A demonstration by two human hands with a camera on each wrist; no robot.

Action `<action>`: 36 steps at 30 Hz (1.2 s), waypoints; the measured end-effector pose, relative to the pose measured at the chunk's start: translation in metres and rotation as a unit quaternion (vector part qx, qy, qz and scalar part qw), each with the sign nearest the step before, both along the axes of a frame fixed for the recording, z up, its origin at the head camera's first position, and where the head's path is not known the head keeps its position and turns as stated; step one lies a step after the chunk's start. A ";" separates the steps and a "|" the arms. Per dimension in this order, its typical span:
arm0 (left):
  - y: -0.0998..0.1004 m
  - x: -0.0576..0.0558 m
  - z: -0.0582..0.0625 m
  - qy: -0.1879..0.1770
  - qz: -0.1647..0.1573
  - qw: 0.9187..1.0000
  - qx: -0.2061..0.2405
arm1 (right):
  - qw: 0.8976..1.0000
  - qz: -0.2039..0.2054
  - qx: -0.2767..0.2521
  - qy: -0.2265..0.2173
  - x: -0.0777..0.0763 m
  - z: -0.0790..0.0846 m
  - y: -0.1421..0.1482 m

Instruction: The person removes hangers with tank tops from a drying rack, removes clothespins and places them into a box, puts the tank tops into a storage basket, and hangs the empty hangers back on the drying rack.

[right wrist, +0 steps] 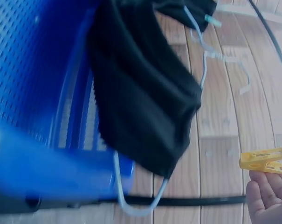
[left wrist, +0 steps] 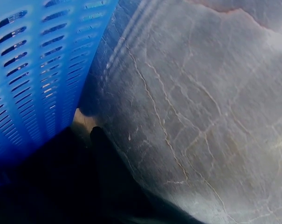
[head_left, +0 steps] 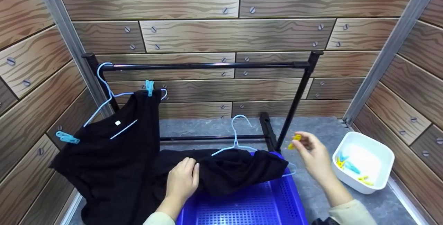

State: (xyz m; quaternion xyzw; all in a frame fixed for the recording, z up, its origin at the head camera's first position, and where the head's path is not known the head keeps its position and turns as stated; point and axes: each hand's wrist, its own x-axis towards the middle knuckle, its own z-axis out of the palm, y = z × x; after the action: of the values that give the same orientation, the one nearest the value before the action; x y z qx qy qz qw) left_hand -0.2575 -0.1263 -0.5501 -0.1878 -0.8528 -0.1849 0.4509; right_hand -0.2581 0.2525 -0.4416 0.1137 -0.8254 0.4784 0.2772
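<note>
My right hand [head_left: 315, 155] pinches a yellow clothespin [head_left: 294, 142] between thumb and fingers, to the right of the blue basket; the right wrist view shows the same clothespin [right wrist: 262, 160] close up. With my left hand [head_left: 182, 180] I grip the black garment [head_left: 238, 171] lying over the basket. A light-blue hanger [head_left: 236, 138] is inside that garment, its hook pointing up and one end [right wrist: 134, 210] sticking out beyond the cloth. In the left wrist view, dark cloth [left wrist: 52, 182] shows beside the basket, while the hand itself is mostly hidden.
A black rack [head_left: 207, 66] stands behind. At its left end hangs a black sleeveless top [head_left: 114, 162] on a blue hanger, with blue clothespins [head_left: 149, 88] at both shoulders. The blue basket [head_left: 290, 200] is in front; a white tub [head_left: 380, 162] with several clothespins stands right.
</note>
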 end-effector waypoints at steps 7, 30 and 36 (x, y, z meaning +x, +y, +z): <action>0.000 0.000 0.000 0.000 0.001 1.000 -0.001 | 0.998 -0.053 -0.012 -0.022 0.001 -0.007 0.034; -0.001 0.001 -0.001 -0.003 -0.001 1.000 0.000 | 0.973 -0.213 -0.036 -0.085 -0.007 -0.043 0.108; -0.001 0.000 -0.001 -0.003 -0.001 1.000 0.001 | 0.961 -0.248 -0.049 -0.114 -0.010 -0.055 0.122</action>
State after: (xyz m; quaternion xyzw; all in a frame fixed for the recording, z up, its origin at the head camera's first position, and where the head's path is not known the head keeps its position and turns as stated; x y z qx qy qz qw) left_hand -0.2570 -0.1274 -0.5515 -0.1879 -0.8538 -0.1865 0.4483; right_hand -0.2685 0.3747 -0.4965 -0.1634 -0.8293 0.4447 0.2964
